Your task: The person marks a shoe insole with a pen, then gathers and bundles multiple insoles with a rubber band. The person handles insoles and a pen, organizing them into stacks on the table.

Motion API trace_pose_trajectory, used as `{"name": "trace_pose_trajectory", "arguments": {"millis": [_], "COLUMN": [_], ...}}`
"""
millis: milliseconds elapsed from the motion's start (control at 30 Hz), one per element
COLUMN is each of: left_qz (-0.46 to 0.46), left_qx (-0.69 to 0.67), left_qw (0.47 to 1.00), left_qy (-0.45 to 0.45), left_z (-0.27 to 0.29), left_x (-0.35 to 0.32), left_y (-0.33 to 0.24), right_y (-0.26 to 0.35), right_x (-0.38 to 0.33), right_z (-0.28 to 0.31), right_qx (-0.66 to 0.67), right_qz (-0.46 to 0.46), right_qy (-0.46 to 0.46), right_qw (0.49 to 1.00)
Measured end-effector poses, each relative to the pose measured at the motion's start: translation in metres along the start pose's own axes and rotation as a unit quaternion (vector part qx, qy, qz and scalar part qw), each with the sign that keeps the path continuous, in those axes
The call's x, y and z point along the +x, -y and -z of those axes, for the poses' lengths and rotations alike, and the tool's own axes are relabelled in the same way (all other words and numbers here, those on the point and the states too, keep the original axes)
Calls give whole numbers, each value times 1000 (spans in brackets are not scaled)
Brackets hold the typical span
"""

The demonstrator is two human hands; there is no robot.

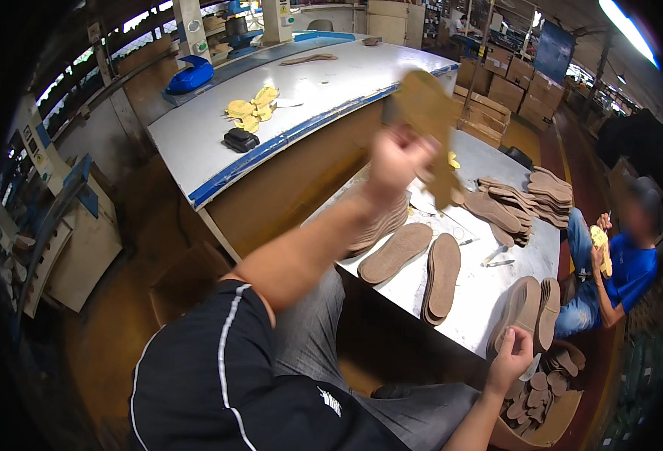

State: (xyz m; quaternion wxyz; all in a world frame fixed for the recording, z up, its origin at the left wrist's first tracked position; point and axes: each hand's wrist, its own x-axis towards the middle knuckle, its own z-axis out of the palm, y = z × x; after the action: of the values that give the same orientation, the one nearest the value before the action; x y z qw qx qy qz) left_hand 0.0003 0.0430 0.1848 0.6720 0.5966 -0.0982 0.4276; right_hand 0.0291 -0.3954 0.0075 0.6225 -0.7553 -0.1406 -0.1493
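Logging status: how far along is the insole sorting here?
Done, apparently: brown insoles stacked on the grey table, in piles at the far end and the near edge. In hand: the left hand holds one insole raised; the right hand rests on the near-edge stack. Left: a box of small brown pieces below the table, still full.

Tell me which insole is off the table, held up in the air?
The blurred tan insole gripped in the left hand, raised above the grey table. Every other brown insole lies flat or stacked on the table.
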Motion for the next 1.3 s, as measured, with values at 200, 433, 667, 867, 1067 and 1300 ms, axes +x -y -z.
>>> {"name": "trace_pose_trajectory", "arguments": {"millis": [200,433,667,867,1067,1300], "left_qz": [-27,206,227,242,-157,205], "left_qx": [329,240,359,913,697,630], "left_qw": [908,853,819,289,695,624], "left_qy": [-259,-415,-387,-156,81,415], "left_z": [245,536,569,378,127,-24], "left_x": [84,66,53,76,-32,-116], "left_y": [-131,-187,-163,-222,-143,38], "right_y": [7,4,3,21,44,27], "right_x": [-3,3,-5,-7,8,12], "right_z": [8,7,-7,-16,-57,-159], "right_qx": [58,63,-23,-66,-154,-373], "right_qz": [-53,-71,-66,-66,31,-18], "right_qy": [56,86,104,84,131,346], "right_qw": [995,992,992,992,979,861]}}
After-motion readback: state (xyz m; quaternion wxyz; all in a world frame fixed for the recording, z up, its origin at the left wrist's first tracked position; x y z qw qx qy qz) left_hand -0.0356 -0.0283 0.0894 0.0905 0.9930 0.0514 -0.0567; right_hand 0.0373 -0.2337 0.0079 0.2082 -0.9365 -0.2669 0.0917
